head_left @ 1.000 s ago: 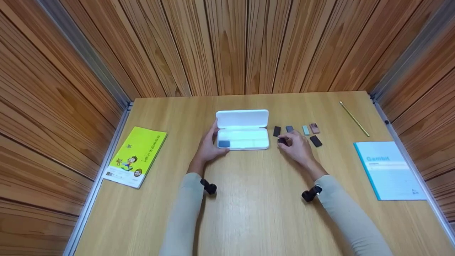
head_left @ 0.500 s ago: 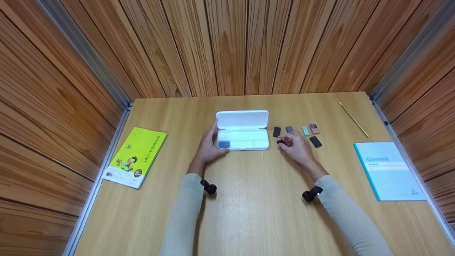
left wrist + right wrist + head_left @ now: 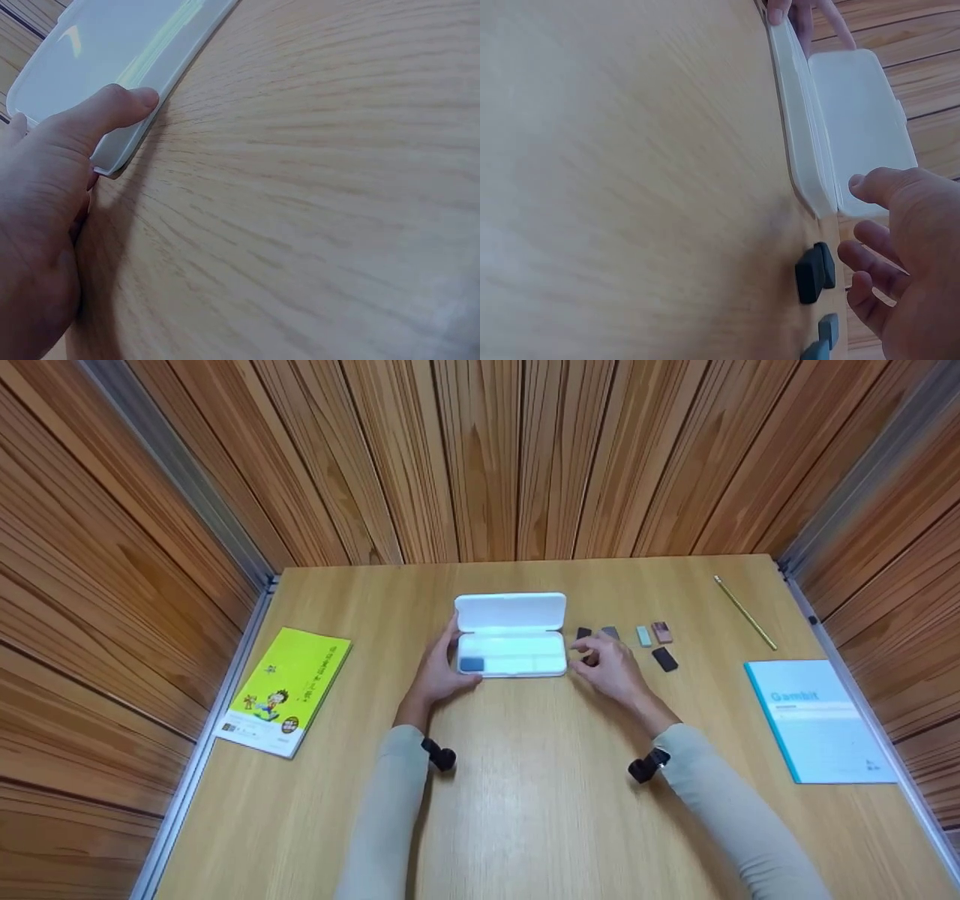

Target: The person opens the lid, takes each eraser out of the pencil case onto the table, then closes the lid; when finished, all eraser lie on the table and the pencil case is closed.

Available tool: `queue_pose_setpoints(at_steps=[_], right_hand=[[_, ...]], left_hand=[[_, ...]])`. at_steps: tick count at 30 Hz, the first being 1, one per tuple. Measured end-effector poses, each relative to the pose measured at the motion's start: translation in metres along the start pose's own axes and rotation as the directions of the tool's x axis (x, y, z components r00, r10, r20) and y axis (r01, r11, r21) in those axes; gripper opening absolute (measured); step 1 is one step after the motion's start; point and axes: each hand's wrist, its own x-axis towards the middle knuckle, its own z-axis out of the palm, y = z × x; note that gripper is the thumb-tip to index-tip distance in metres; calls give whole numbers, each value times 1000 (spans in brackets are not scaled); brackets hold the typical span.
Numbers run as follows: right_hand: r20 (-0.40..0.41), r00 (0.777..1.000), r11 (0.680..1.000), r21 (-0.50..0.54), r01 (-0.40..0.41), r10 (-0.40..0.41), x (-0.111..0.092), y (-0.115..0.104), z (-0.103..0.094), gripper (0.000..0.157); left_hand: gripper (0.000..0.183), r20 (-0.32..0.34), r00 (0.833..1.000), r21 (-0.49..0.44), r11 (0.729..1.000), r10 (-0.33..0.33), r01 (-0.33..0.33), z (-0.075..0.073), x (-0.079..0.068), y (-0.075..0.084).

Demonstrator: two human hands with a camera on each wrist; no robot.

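Observation:
An open white pencil case point(image 3: 513, 653) lies at the table's middle with its lid tipped back. My left hand point(image 3: 441, 669) grips its left end, the thumb point(image 3: 124, 109) over the front rim. A dark blue-grey block point(image 3: 472, 664) sits in the case's front left corner. Beside the case's right end is my right hand point(image 3: 619, 671), its thumb and fingers spread apart and bent with nothing between them in the right wrist view. Below those fingers stand two black eraser-like blocks point(image 3: 808, 277) on the table, partly hidden by the hand in the head view.
Right of the hand lie a grey block point(image 3: 610, 631), a teal block point(image 3: 643, 636), a pinkish-brown block point(image 3: 661, 631) and another black block point(image 3: 664, 659). A pencil point(image 3: 745, 613) and a pale blue notebook point(image 3: 821, 720) are farther right; a yellow-green book point(image 3: 289, 686) lies left.
My right hand let go of the black block it held by the fingertips and shifted left to the case's right end. My left hand stays on the case.

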Motion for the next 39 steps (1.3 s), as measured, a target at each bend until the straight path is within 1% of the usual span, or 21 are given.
queue_pose_setpoints(at_steps=[8,12,14,19,28,33,36,39], right_hand=[[44,998,998,36,53,-54,9,-18,18,29],[78,995,997,51,59,-63,14,-30,26,30],[90,993,995,62,74,-80,16,-36,30,30],[105,987,991,69,112,-118,24,-50,44,30],[178,977,989,106,99,-117,36,-71,64,30],[209,971,988,130,87,-113,41,-75,76,31],[216,971,987,141,76,-106,43,-77,83,32],[218,971,988,139,69,-98,45,-79,88,32]], left_hand=[[131,8,1000,-11,1000,-7,7,-1,0,0],[131,10,1000,-23,1000,-10,10,-1,1,-1],[131,8,1000,-27,1000,-10,11,0,1,-2],[133,7,1000,-14,1000,-14,14,1,2,-1],[132,3,1000,8,1000,-26,26,0,1,2],[131,7,1000,14,1000,-5,4,-1,1,2],[132,13,1000,10,1000,22,-22,-3,1,1],[132,24,999,13,999,33,-34,-5,1,-1]])
